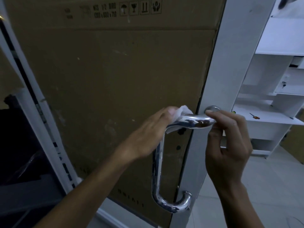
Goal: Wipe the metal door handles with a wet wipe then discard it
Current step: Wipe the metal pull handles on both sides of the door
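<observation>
A shiny metal door handle (157,163) in a C shape is fixed to the white door frame (230,66). My left hand (148,132) grips the handle's upper bend with a white wet wipe (69,111) wrapped around the metal under its fingers. My right hand (228,142) grips the top bar of the handle close to its round mount (213,108), fingers curled over the bar. The lower curve of the handle (177,205) is bare.
Brown cardboard (115,79) covers the door panel behind the handle. White shelving (271,99) stands to the right, with a small orange-handled tool (254,116) on one shelf. Pale tiled floor (271,186) lies below right; a dark area (19,153) is at left.
</observation>
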Available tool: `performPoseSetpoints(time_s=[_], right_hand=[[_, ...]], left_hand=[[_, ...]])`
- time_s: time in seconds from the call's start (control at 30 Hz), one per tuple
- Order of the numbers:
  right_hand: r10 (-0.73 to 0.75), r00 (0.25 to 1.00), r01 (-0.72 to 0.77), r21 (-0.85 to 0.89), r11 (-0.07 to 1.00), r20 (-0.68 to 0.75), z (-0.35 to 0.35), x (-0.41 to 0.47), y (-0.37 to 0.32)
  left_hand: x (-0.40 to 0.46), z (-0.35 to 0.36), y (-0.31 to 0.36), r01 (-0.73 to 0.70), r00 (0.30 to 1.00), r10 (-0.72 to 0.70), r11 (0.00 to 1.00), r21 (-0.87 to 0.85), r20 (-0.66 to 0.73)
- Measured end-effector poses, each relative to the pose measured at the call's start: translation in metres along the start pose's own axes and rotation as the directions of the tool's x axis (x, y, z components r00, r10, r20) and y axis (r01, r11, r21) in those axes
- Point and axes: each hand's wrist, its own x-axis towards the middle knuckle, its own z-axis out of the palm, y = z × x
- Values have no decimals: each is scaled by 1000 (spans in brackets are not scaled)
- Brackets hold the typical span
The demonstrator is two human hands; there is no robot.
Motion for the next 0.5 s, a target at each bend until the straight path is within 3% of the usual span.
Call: performPoseSetpoints(time_s=[0.2,0.33,0.5], right_hand=[[-2,999,3,-14,1000,41,0,0,12],[-14,997,16,-28,999,74,-4,3,16],[-37,995,41,-52,998,88,-14,10,24]], left_hand=[[-22,32,-43,-242,937,262,964,111,-231],[-23,36,-70,-355,810,484,855,379,-331],[-23,41,-102,-385,661,659,708,592,-358]])
